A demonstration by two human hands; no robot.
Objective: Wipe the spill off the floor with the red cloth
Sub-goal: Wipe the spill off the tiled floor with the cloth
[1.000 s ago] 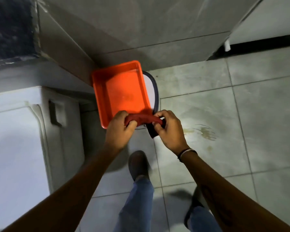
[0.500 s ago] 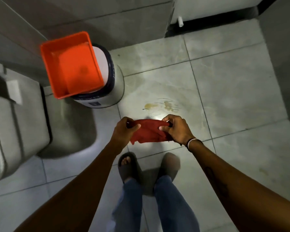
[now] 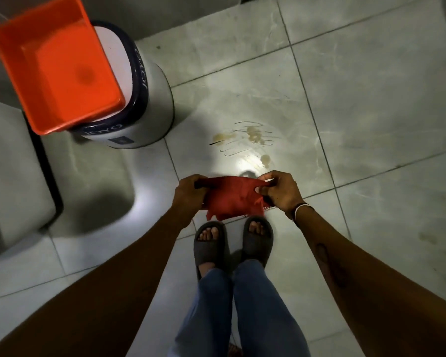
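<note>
A red cloth (image 3: 232, 198) hangs spread between both hands, above my feet and well off the floor. My left hand (image 3: 189, 193) pinches its left edge and my right hand (image 3: 278, 191) pinches its right edge, where frayed threads dangle. The spill (image 3: 252, 137) is a patch of yellowish drops and thin streaks on the grey floor tile, just beyond the cloth and slightly to the right. A bright light spot falls on the tile between the spill and my hands.
An orange tub (image 3: 59, 65) rests on a white bucket with a dark band (image 3: 144, 104) at the upper left. A white appliance (image 3: 13, 176) stands at the left edge. My sandalled feet (image 3: 232, 240) stand below the cloth. Grey tiles extend to the right.
The cloth went from twisted over the orange tub to spread out flat between my hands. I have turned towards the spill, which now lies straight ahead, and both feet stand together.
</note>
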